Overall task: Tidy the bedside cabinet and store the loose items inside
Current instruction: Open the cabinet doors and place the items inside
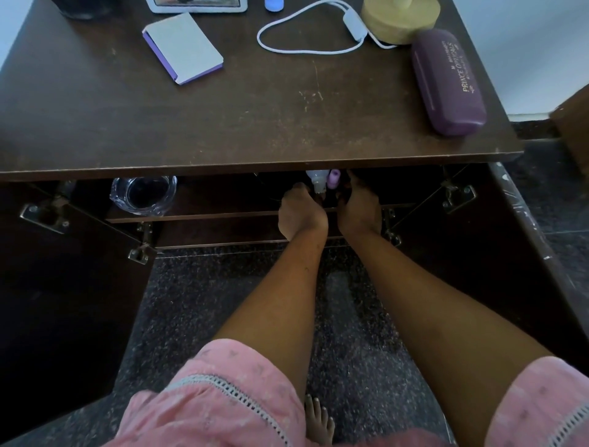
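Note:
Both my hands reach into the open dark brown bedside cabinet (255, 127), just under its top. My left hand (301, 212) rests on the upper shelf edge with its fingers against a small white bottle (317, 182). My right hand (358, 207) is beside a small purple-capped bottle (334, 180); its fingers are curled in shadow. I cannot tell whether either hand grips a bottle. A clear glass bowl (143, 194) stands on the same shelf to the left. On top lie a grey notepad with purple edge (183, 48), a white cable (306, 35) and a purple glasses case (446, 83).
Both cabinet doors hang open, the left door (63, 271) and the right door (478, 239), hinges showing. A yellow round lamp base (400, 19), a blue item (274, 3) and a white frame (197, 6) stand at the top's far edge. Dark speckled floor (350, 319) lies below.

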Action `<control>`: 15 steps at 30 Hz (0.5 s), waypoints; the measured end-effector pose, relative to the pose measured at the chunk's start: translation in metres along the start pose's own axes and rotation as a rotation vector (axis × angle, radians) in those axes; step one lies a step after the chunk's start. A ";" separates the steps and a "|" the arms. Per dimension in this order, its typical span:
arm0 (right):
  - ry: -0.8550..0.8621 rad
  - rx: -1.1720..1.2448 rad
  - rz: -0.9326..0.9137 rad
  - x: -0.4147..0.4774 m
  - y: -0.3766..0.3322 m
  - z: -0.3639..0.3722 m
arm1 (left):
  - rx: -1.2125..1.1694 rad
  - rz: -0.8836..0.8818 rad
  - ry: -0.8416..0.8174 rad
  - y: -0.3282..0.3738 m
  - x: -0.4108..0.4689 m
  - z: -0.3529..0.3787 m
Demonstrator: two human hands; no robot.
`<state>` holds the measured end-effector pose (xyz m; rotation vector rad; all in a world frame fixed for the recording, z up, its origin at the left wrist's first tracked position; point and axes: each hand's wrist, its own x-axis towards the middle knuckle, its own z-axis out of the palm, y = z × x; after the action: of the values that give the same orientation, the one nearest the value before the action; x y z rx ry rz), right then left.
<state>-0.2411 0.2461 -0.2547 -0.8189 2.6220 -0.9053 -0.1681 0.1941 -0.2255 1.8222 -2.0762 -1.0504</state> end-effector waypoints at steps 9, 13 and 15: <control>-0.058 -0.014 0.016 -0.025 -0.016 -0.035 | -0.061 -0.087 -0.128 -0.010 -0.030 -0.036; -0.088 -0.066 -0.068 -0.039 -0.046 -0.062 | -0.020 -0.109 -0.316 0.002 -0.046 -0.068; -0.081 -0.111 -0.151 -0.050 -0.061 -0.074 | -0.014 -0.112 -0.473 0.015 -0.054 -0.088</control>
<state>-0.2036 0.2713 -0.1566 -1.0709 2.5865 -0.7512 -0.1175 0.2099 -0.1357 1.8370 -2.2140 -1.6570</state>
